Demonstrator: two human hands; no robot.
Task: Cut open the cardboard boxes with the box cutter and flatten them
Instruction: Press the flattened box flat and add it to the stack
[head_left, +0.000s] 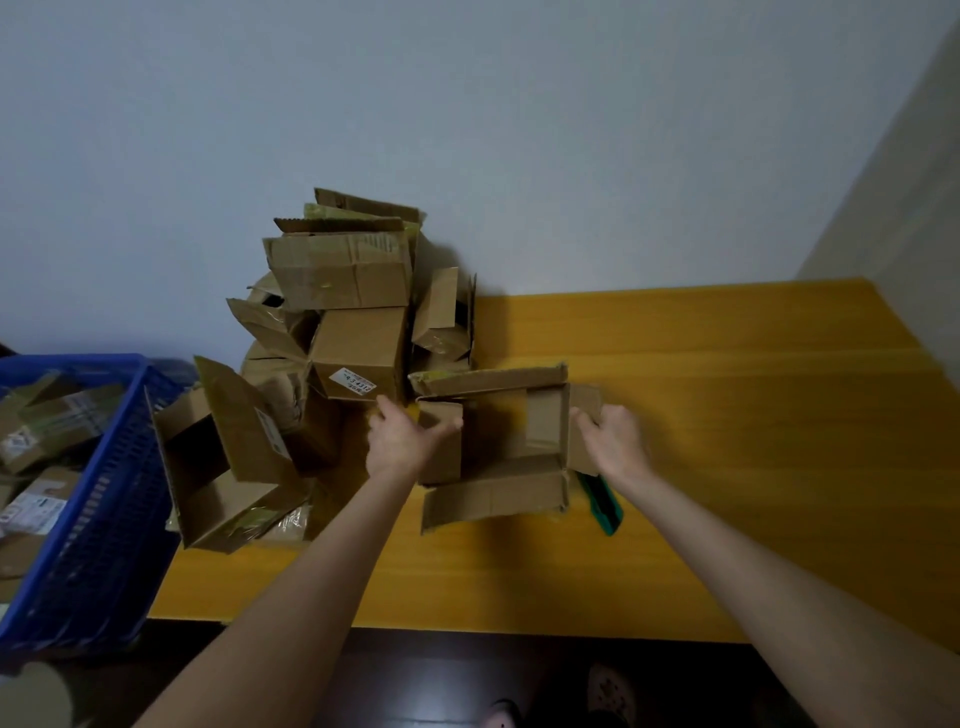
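Mid-frame, my left hand grips the left flap of the open box; my right hand grips its right flap; the green box cutter lies just below my right wrist.

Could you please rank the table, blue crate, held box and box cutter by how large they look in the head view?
The table
blue crate, cut off by the frame
held box
box cutter, partly hidden

Box cutter partly hidden, blue crate cut by left edge
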